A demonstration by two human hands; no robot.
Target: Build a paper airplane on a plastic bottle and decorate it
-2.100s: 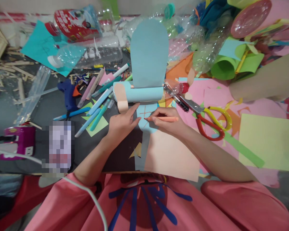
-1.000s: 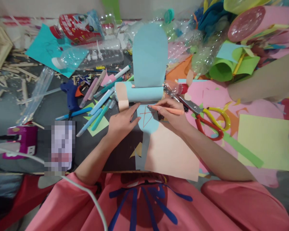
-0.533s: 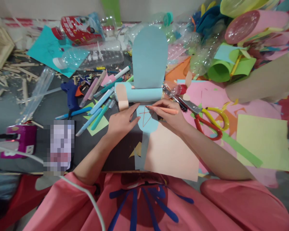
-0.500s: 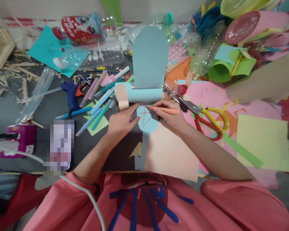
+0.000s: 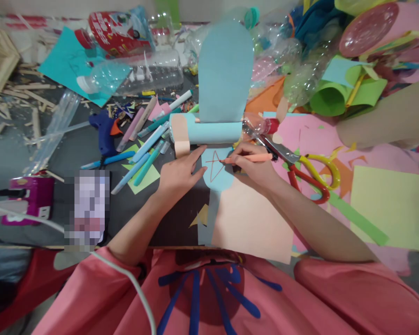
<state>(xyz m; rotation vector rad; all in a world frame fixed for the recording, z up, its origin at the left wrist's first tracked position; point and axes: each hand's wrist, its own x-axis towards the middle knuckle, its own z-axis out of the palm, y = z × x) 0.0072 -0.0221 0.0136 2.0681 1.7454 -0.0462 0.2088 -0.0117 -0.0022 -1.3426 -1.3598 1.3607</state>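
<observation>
A light-blue paper piece (image 5: 218,179) with a rounded lower end bears a star outline in orange-red lines. My right hand (image 5: 252,163) grips an orange marker (image 5: 254,158), its tip at the right side of the star. My left hand (image 5: 181,172) rests with fingers spread along the paper's left edge, index finger stretched toward its top. Just beyond lies a light-blue paper roll (image 5: 214,132) with a peach strip (image 5: 181,135) wrapped round its left end. A tall rounded blue panel (image 5: 226,74) extends from the roll's far side.
Several markers (image 5: 150,149) and a blue glue gun (image 5: 104,135) lie left, near a phone (image 5: 91,204). Scissors (image 5: 310,172) rest on pink paper to the right. Peach paper (image 5: 254,218) lies in front. Plastic bottles (image 5: 136,74) and a green paper roll (image 5: 330,100) are behind.
My right hand has moved the marker tip from the star's upper left to its right side. My left hand stays by the paper's left edge. The whole view has shifted slightly.
</observation>
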